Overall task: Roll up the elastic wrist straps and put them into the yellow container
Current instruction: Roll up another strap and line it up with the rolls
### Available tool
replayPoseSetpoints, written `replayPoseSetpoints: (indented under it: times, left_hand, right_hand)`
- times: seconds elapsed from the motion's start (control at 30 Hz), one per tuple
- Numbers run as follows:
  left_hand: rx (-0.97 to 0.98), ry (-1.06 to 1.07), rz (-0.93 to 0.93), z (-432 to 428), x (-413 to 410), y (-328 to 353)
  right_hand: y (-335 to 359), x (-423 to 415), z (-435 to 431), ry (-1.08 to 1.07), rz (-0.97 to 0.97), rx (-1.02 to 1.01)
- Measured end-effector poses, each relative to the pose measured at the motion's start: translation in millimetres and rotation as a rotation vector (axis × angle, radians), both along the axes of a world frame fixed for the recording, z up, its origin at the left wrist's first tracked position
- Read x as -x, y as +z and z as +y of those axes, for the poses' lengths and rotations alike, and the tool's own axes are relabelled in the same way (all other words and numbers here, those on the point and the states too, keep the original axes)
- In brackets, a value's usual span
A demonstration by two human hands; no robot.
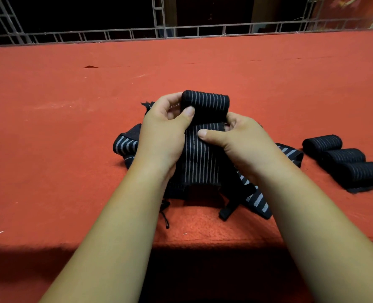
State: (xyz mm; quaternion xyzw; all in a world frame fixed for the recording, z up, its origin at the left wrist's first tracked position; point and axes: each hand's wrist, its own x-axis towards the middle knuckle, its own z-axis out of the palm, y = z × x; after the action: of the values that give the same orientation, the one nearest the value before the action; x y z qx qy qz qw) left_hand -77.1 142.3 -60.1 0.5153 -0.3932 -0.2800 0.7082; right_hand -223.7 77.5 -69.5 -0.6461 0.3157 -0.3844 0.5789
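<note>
Gripping the half-rolled strap [205, 102] between left hand [163, 136] and right hand [244, 141], we've three rolls [345, 157] just right, open red cloth [50, 127] left, table edge [203, 243] beneath our forearms.

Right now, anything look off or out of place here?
No yellow container in view. Three finished rolls sit on the red cloth at right, the nearest with its tail end loose. Unrolled straps lie tangled beneath the left hand and right hand holding a part-rolled strap.

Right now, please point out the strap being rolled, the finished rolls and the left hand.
strap being rolled [205, 101], head view, rolled part.
finished rolls [345, 156], head view, middle roll.
left hand [163, 136], head view, its back.
</note>
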Motion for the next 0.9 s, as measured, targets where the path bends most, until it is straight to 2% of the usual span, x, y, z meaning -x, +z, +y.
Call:
replayPoseSetpoints:
  times: [0.37,0.57,0.73,0.9]
  left_hand:
    - [-0.046,-0.099,0.173,2.4,-4.0,2.7]
    - [-0.039,-0.097,0.173,0.0,-4.5,2.1]
    - [-0.026,-0.067,0.115,-1.5,-3.2,-2.4]
    - [-0.013,-0.030,0.035,-1.2,-0.8,-5.9]
  right_hand:
    - [-7.9,3.3,-9.2,0.049,0.024,-0.049]
    - [-5.8,5.2,-9.5,0.129,-0.030,-0.067]
    - [-2.3,9.9,-9.7,0.133,0.021,-0.047]
    - [0.4,9.9,-7.3,0.018,0.094,0.024]
